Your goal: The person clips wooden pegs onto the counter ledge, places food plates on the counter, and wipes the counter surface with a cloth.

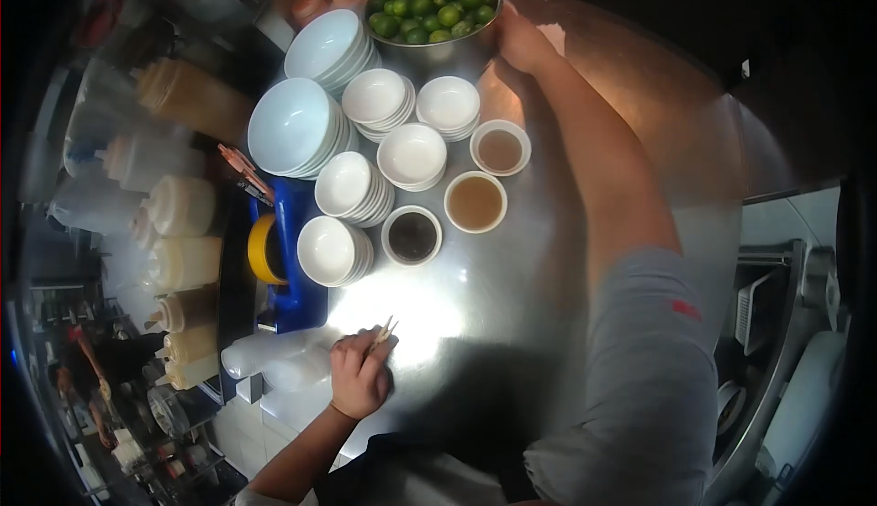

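My left hand (360,375) is closed over the steel table near its front edge. Two thin, pale points stick out of its fingers, part of a small two-pronged tool (382,334) whose kind I cannot make out. At the far side of the table, my right hand (523,40) grips the right side of a metal bowl (429,57) piled with small green limes (422,4). Some of its fingers are hidden. Stacks of small white bowls (411,155) stand just this side of the metal bowl. Beside them are cups of brown liquid (476,203) and dark liquid (412,236).
Larger white bowls (290,127) are stacked at the left. A blue tape dispenser (297,259) holds a yellow roll (265,248), with clear plastic cups (283,360) below it. Squeeze bottles (183,264) line the left side. The steel tabletop (521,296) extends rightward.
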### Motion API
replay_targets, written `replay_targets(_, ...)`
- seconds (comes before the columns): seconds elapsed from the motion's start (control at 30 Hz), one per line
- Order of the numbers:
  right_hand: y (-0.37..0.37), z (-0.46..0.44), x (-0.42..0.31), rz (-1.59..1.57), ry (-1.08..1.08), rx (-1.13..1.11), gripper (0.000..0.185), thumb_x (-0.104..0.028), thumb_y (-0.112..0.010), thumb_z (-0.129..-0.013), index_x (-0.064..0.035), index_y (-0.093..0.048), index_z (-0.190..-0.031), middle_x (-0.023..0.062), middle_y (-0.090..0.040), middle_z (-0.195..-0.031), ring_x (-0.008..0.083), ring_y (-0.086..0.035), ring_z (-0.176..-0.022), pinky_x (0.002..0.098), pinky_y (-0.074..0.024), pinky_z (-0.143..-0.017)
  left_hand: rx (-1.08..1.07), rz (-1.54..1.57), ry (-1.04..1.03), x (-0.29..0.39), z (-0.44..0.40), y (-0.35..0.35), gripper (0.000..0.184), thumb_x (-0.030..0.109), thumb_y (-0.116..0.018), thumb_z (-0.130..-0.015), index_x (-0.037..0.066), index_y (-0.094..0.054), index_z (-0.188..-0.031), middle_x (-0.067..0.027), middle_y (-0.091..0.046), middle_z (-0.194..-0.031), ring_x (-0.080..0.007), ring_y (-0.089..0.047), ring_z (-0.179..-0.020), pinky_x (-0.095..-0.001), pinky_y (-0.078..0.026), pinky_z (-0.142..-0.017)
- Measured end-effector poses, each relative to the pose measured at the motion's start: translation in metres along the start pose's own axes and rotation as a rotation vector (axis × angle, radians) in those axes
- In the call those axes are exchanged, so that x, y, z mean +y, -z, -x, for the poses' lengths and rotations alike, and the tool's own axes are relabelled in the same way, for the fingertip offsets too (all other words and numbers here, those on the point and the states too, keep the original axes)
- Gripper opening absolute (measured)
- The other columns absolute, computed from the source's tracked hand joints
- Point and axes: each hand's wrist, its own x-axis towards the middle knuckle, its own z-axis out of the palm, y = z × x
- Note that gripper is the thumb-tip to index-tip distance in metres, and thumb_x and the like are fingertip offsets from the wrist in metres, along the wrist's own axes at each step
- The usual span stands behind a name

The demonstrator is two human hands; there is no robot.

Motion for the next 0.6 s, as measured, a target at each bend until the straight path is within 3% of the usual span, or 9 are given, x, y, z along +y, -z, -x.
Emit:
replay_targets(0.07, 0.012, 0.031, 0.048, 0.055, 0.323, 0.068, 0.032, -0.018, -0.034, -0.091, -0.0076, -0.052, -0.116, 0.0161, -0.052, -0.119, 0.0327, -0.047, -0.112, 0.039, -0.0369, -0.096, 0.019, 0.016, -0.005, 0.003, 0.002, -0.001, 0.045, 0.0, -0.053, -0.063, 0.011, -0.058, -0.106, -0.0117, -0.052, -0.11, -0.0286, -0.049, -0.097, -0.0403, -0.038, -0.084)
replay_targets(0.1, 0.042, 0.058, 0.059, 0.13, 0.057, -0.002, 0.039, -0.024, -0.035, -0.094, -0.0052, -0.045, -0.127, 0.0179, -0.046, -0.128, 0.0295, -0.043, -0.121, 0.0371, -0.0334, -0.1, 0.02, 0.028, -0.002, 0.002, 0.003, -0.001, 0.044, 0.001, -0.053, -0.064, 0.011, -0.058, -0.106, -0.0114, -0.052, -0.111, -0.029, -0.048, -0.097, -0.0406, -0.038, -0.085)
replay_targets(0.13, 0.054, 0.086, 0.105, 0.139, -0.039, 0.062, 0.04, -0.026, -0.034, -0.094, -0.0059, -0.043, -0.128, 0.0161, -0.047, -0.128, 0.0296, -0.042, -0.121, 0.0373, -0.033, -0.1, 0.025, 0.031, -0.001, 0.002, 0.004, -0.001, 0.044, 0.002, -0.053, -0.064, 0.011, -0.058, -0.107, -0.0112, -0.052, -0.111, -0.029, -0.048, -0.098, -0.0407, -0.038, -0.085)
replay_targets(0.2, 0.116, 0.157, 0.158, 0.229, -0.467, -0.096, 0.042, -0.024, -0.037, -0.093, -0.0037, -0.041, -0.129, 0.018, -0.044, -0.13, 0.0301, -0.041, -0.121, 0.0354, -0.0316, -0.101, 0.045, 0.034, 0.003, 0.003, 0.005, 0.001, 0.043, 0.002, -0.053, -0.065, 0.011, -0.058, -0.107, -0.0107, -0.052, -0.112, -0.0292, -0.048, -0.098, -0.041, -0.037, -0.085)
replay_targets(0.27, 0.138, 0.248, 0.234, 0.305, -0.384, 0.442, 0.037, -0.009, -0.043, -0.084, -0.0062, -0.05, -0.12, 0.0136, -0.061, -0.105, 0.0253, -0.056, -0.098, 0.0377, -0.0442, -0.084, 0.065, 0.035, -0.001, 0.005, 0.004, 0.004, 0.042, 0.003, -0.052, -0.066, 0.011, -0.057, -0.107, -0.0102, -0.051, -0.112, -0.0294, -0.048, -0.1, -0.0411, -0.037, -0.086)
replay_targets(0.33, 0.17, 0.295, 0.211, 0.727, -0.28, 0.58, 0.04, -0.016, -0.046, -0.085, -0.0068, -0.048, -0.124, 0.0139, -0.05, -0.125, 0.0292, -0.047, -0.114, 0.0357, -0.0328, -0.099, 0.09, 0.047, -0.008, 0.006, 0.006, 0.005, 0.042, 0.003, -0.052, -0.066, 0.011, -0.057, -0.108, -0.01, -0.051, -0.112, -0.0294, -0.048, -0.1, -0.041, -0.036, -0.087)
replay_targets(0.43, 0.157, 0.283, 0.19, 1.206, -0.53, -0.204, 0.033, -0.024, -0.047, -0.084, -0.0123, -0.059, -0.113, 0.0103, -0.062, -0.106, 0.0265, -0.056, -0.099, 0.044, -0.0423, -0.084, 0.114, 0.066, -0.007, 0.007, 0.009, 0.005, 0.043, 0.001, -0.051, -0.066, 0.011, -0.056, -0.107, -0.0092, -0.052, -0.11, -0.0289, -0.048, -0.101, -0.0408, -0.036, -0.087)
replay_targets(0.47, 0.101, 0.275, 0.229, 1.245, -0.619, -0.244, 0.032, -0.03, -0.048, -0.084, -0.0118, -0.063, -0.105, 0.0103, -0.062, -0.104, 0.0237, -0.056, -0.1, 0.0437, -0.0414, -0.083, 0.124, 0.067, -0.01, 0.007, 0.011, 0.005, 0.043, 0.001, -0.051, -0.066, 0.011, -0.056, -0.107, -0.0091, -0.052, -0.109, -0.0285, -0.048, -0.102, -0.0408, -0.036, -0.087)
replay_targets(0.6, 0.051, 0.273, -0.043, 0.089, -0.704, 0.094, 0.042, -0.03, -0.025, -0.097, 0.0002, -0.04, -0.123, 0.0171, -0.048, -0.119, 0.0246, -0.046, -0.107, 0.0328, -0.0344, -0.093, 0.149, 0.092, -0.023, 0.008, 0.017, 0.008, 0.044, 0.001, -0.051, -0.066, 0.009, -0.055, -0.109, -0.0105, -0.05, -0.111, -0.0297, -0.046, -0.104, -0.0425, -0.035, -0.089)
